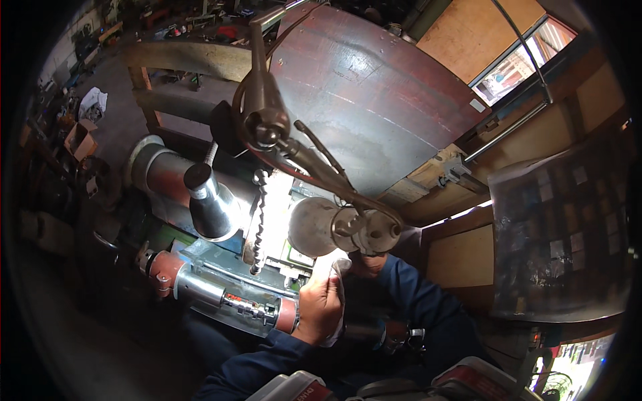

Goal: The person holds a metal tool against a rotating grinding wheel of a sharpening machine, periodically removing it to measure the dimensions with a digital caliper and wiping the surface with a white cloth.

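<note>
My left hand (319, 309) is closed on a white cloth (338, 301), its thumb up, just below the lamp head. My right hand (370, 265) is beyond it to the right, mostly hidden behind the lamp; its fingers do not show. A jointed work lamp (313, 226) with a grey-brown round head hangs over both hands and throws glare on the machine part beneath. Left of the hands stands a twisted metal rod (259, 227), like a drill bit. A shiny cone-shaped metal piece (212, 208) with a dark top stands further left.
A metal shaft (200, 287) with reddish collars runs along the machine's near side. The lamp's arm (267, 113) crosses above. Behind it rises a large reddish-grey metal panel (361, 87). On the right hangs a plastic-covered sheet (562, 234). A cardboard box (80, 139) lies at far left.
</note>
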A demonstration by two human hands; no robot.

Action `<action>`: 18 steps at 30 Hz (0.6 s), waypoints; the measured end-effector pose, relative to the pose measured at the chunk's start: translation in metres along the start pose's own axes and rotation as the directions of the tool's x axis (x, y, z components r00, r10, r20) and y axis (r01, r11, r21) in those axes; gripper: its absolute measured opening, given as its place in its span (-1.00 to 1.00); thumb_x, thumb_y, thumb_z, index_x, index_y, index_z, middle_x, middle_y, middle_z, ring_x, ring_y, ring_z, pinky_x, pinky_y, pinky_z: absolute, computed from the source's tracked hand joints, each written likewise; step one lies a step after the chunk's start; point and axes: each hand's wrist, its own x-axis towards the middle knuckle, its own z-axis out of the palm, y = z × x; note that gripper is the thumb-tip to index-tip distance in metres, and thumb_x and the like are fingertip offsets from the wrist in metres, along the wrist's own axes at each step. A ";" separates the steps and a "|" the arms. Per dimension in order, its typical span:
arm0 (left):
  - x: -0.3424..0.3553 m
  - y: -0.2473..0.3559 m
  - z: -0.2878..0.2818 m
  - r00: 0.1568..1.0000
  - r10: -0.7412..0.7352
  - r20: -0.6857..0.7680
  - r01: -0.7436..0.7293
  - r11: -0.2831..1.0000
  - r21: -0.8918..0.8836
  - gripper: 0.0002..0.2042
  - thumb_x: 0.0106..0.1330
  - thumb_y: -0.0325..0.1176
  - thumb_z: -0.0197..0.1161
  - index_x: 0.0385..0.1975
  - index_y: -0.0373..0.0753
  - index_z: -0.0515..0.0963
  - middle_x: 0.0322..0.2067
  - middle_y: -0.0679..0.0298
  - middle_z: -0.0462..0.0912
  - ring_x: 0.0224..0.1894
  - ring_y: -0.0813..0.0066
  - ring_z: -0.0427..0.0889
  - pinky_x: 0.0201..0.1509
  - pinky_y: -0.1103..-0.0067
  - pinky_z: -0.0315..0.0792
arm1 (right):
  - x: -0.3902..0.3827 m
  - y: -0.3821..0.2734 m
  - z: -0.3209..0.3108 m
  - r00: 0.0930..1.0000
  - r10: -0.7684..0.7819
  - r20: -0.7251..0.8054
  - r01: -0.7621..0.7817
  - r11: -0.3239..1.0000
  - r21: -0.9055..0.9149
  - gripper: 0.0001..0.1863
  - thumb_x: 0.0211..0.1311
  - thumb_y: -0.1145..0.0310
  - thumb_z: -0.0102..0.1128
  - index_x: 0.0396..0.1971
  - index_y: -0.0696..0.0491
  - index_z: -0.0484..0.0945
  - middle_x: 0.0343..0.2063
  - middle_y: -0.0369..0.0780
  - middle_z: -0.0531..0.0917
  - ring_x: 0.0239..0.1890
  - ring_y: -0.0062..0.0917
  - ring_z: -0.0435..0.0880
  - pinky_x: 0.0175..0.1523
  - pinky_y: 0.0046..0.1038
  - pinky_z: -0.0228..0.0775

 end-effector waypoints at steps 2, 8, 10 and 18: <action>0.002 0.003 0.001 1.000 -0.015 0.025 0.016 1.000 -0.010 -0.79 0.39 -0.47 0.01 -0.18 -0.43 0.56 -0.38 -0.13 0.63 -0.32 -0.09 0.65 -0.25 0.32 0.50 | 0.001 0.006 -0.019 0.986 -0.154 -0.067 0.131 0.953 -0.275 -0.35 0.28 -0.06 0.19 0.21 0.07 0.38 0.06 -0.12 0.58 0.11 -0.40 0.54 0.21 -0.29 0.38; 0.000 -0.006 0.004 1.000 0.013 -0.012 -0.013 1.000 0.014 -0.81 0.38 -0.45 0.02 -0.22 -0.39 0.56 -0.45 -0.10 0.61 -0.38 -0.12 0.63 -0.30 0.30 0.48 | -0.004 0.021 -0.031 0.710 -0.682 0.178 0.139 -0.112 -0.984 -0.40 0.30 0.00 0.15 0.20 0.08 0.39 0.07 -0.08 0.57 0.17 -0.40 0.50 0.27 -0.30 0.32; -0.001 -0.002 0.002 1.000 -0.010 -0.015 0.010 1.000 0.006 -0.83 0.38 -0.44 0.05 -0.26 -0.38 0.56 -0.42 -0.11 0.61 -0.36 -0.15 0.61 -0.29 0.25 0.47 | -0.001 0.024 -0.037 0.705 -0.685 0.185 0.115 -0.146 -0.982 -0.41 0.31 0.02 0.14 0.20 0.09 0.39 0.08 -0.07 0.56 0.18 -0.40 0.49 0.28 -0.30 0.30; -0.001 -0.003 0.004 0.998 -0.056 -0.019 0.056 0.998 -0.007 -0.84 0.37 -0.41 0.10 -0.33 -0.36 0.58 -0.41 -0.12 0.60 -0.36 -0.19 0.58 -0.30 0.19 0.45 | 0.001 0.017 -0.051 0.907 -0.418 -0.047 0.208 0.543 -0.814 -0.47 0.31 0.11 0.15 0.17 0.10 0.42 0.05 -0.07 0.58 0.17 -0.39 0.50 0.29 -0.33 0.29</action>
